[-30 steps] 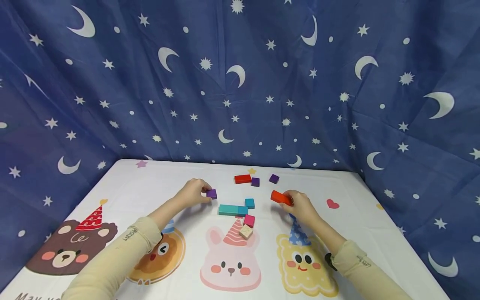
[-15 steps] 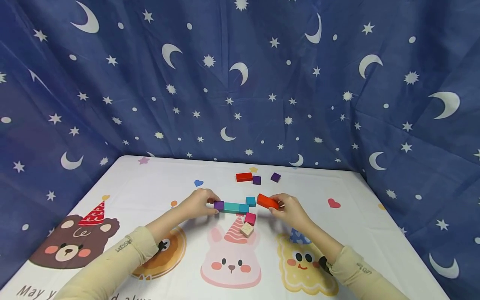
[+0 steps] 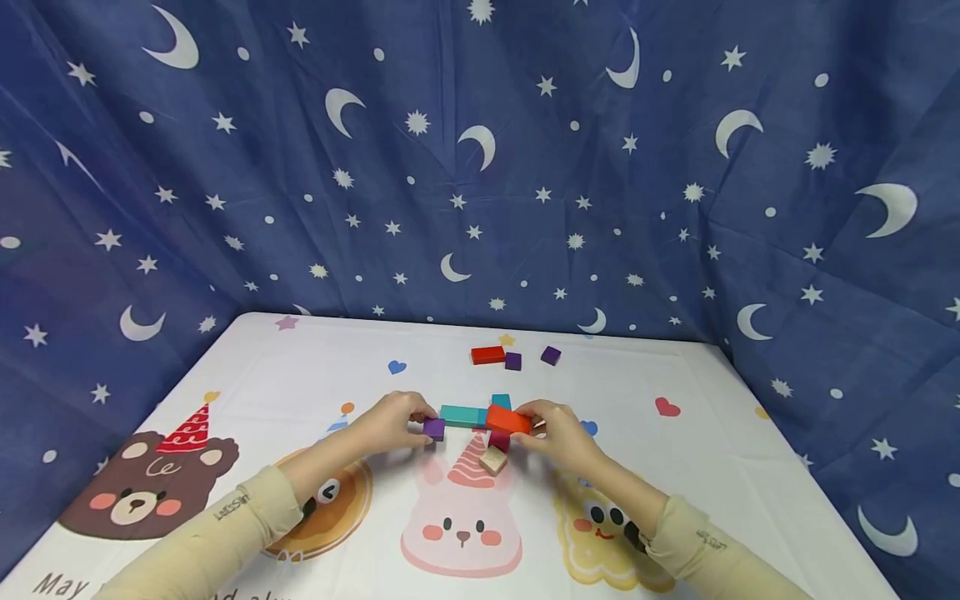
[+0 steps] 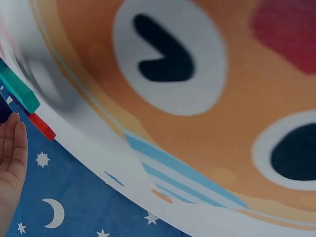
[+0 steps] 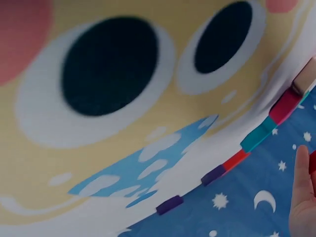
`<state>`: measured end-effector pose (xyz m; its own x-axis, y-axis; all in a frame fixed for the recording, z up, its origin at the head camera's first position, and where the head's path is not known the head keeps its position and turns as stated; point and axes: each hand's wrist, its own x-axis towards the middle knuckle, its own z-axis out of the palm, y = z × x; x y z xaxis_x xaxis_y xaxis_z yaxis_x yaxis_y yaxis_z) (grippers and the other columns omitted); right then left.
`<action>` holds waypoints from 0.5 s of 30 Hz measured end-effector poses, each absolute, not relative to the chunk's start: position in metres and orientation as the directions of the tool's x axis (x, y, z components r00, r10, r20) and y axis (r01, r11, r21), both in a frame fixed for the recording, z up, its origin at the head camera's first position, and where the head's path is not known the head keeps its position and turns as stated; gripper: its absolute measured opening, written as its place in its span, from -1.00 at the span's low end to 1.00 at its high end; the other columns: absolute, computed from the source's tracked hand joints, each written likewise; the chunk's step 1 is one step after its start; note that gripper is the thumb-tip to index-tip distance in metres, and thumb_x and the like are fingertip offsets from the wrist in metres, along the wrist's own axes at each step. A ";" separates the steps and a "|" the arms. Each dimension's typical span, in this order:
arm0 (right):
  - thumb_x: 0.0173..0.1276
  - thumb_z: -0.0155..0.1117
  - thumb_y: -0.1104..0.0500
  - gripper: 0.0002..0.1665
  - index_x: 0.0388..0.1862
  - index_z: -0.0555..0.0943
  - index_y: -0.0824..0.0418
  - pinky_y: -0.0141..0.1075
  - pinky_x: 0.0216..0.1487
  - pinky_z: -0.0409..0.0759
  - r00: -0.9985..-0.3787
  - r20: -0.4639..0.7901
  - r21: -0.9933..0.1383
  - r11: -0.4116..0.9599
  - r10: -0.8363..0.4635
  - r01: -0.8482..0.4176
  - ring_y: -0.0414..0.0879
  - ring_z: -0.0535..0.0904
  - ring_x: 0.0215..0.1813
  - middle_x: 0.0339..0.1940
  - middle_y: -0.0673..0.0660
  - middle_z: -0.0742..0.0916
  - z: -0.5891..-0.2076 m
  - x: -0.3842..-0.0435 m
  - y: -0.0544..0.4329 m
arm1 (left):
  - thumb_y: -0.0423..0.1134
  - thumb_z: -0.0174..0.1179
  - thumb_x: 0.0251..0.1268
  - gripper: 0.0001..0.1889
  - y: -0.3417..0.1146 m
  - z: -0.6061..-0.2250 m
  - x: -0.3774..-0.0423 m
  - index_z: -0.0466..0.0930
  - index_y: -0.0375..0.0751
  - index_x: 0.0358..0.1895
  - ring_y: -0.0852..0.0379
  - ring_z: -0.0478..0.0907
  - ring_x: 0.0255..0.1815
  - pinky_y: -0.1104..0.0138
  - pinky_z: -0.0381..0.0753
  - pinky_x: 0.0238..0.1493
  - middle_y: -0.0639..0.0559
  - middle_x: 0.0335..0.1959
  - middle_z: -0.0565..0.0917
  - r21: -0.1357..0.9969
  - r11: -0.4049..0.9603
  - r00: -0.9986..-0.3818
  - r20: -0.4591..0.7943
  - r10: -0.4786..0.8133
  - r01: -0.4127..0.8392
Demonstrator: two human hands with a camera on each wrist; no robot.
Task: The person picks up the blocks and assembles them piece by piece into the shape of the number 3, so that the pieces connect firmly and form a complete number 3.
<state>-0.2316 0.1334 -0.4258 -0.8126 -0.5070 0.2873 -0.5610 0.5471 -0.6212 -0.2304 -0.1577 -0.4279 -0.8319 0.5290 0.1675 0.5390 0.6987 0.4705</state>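
My left hand [image 3: 393, 423] pinches a purple cube [image 3: 433, 430] between thumb and fingers, just off the near left end of a teal block [image 3: 459, 415]. A blue cube [image 3: 482, 418] adjoins that block's right end. In my right hand [image 3: 558, 433], an orange-red block [image 3: 509, 419] is gripped by one end. Its other end overlaps the blue cube and partly covers a pink cube [image 3: 498, 442] and a second blue cube [image 3: 501, 401]; whether it touches them I cannot tell. In the wrist views, only the edges of the left hand [image 4: 12, 153] and right hand [image 5: 303, 197] show.
A plain wooden cube [image 3: 492, 460] lies on the near side of the pink one. Toward the back are a red block [image 3: 488, 355], a purple cube [image 3: 513, 361] beside it and another purple cube [image 3: 551, 356]. A blue curtain [image 3: 480, 167] hangs behind the white table [image 3: 352, 350].
My right hand has carried the orange-red block left, over the blue cube. My left hand brought its purple cube to the teal block's left end, then drew it slightly nearer to me.
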 end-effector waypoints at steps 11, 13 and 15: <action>0.04 0.49 0.13 -0.63 -0.17 0.68 0.28 -0.31 -0.21 0.62 -0.778 0.305 -0.478 0.619 -0.549 -0.623 -0.08 0.57 -0.23 -0.29 0.07 0.74 -0.424 -0.226 0.107 | -0.33 0.41 -0.08 -0.72 -0.169 -0.434 -0.221 0.69 -0.29 -0.21 0.16 0.61 -0.27 0.36 0.62 -0.16 0.01 -0.31 0.68 0.469 0.691 -0.820 0.144 0.554 0.550; 0.04 0.49 0.12 -0.62 -0.18 0.68 0.27 -0.35 -0.22 0.59 -0.769 0.305 -0.457 0.622 -0.562 -0.636 -0.08 0.54 -0.23 -0.31 0.06 0.71 -0.424 -0.224 0.103 | -0.32 0.40 -0.08 -0.71 -0.171 -0.434 -0.219 0.69 -0.28 -0.20 0.17 0.60 -0.26 0.36 0.61 -0.14 0.03 -0.31 0.67 0.472 0.696 -0.824 0.134 0.550 0.541; 0.03 0.50 0.10 -0.62 -0.18 0.68 0.26 -0.38 -0.22 0.57 -0.769 0.295 -0.443 0.632 -0.566 -0.635 -0.11 0.50 -0.23 -0.31 0.05 0.69 -0.425 -0.223 0.100 | -0.32 0.40 -0.08 -0.71 -0.172 -0.434 -0.217 0.69 -0.28 -0.20 0.18 0.58 -0.26 0.36 0.60 -0.14 0.03 -0.31 0.67 0.469 0.701 -0.827 0.131 0.547 0.538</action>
